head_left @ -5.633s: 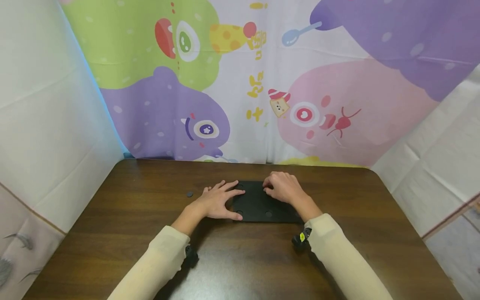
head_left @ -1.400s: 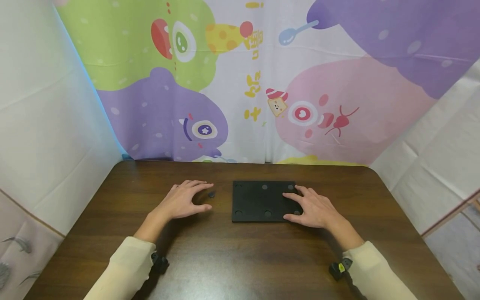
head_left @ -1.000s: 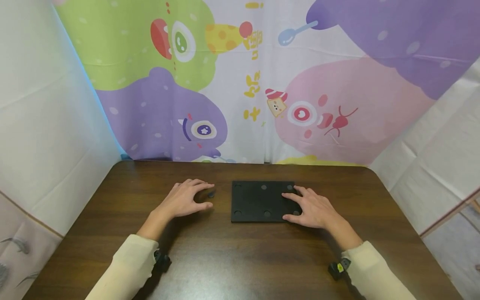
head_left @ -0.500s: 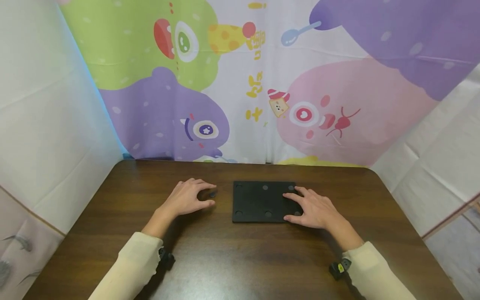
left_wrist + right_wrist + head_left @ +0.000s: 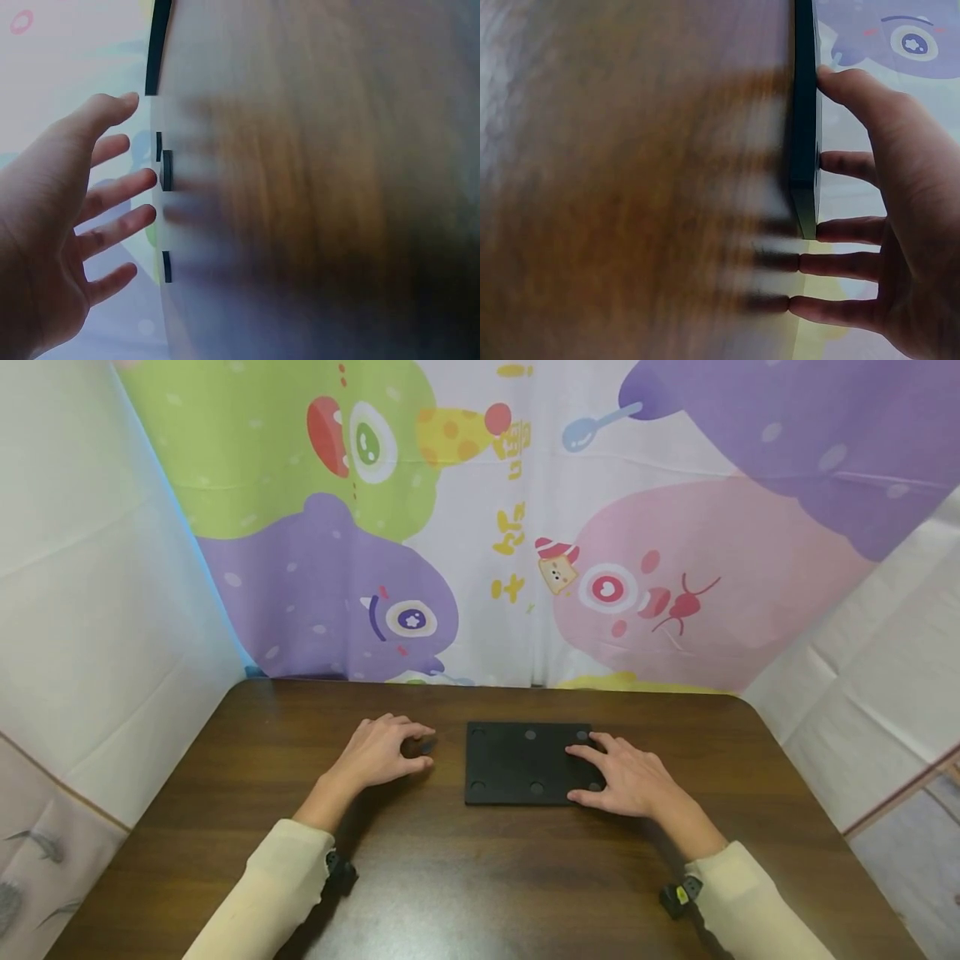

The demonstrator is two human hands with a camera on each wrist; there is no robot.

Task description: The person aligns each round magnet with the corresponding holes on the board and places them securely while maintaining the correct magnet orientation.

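Note:
A flat black rectangular plate (image 5: 517,764) lies on the table, with several round marks along its long edges. Those at its left end look like outlined recesses; others look filled with grey discs. My right hand (image 5: 630,778) rests on the plate's right end, thumb and fingertips touching it, fingers spread. My left hand (image 5: 378,752) hovers low left of the plate, thumb and fingers apart. A small dark disc (image 5: 427,748) lies between its thumb and forefinger, partly hidden. In the left wrist view, several small dark discs (image 5: 167,171) appear edge-on by the fingertips; whether they touch is unclear.
The brown wooden table (image 5: 480,877) has rounded far corners. A cartoon-printed curtain (image 5: 495,527) hangs behind its far edge, and pale cloth panels (image 5: 90,610) stand at both sides. Each wrist carries a small black camera (image 5: 678,897).
From pressing the plate's left end, my left hand has gone left, then edged right with the disc shifting right. My right hand has left the plate's top middle and spread over its right end.

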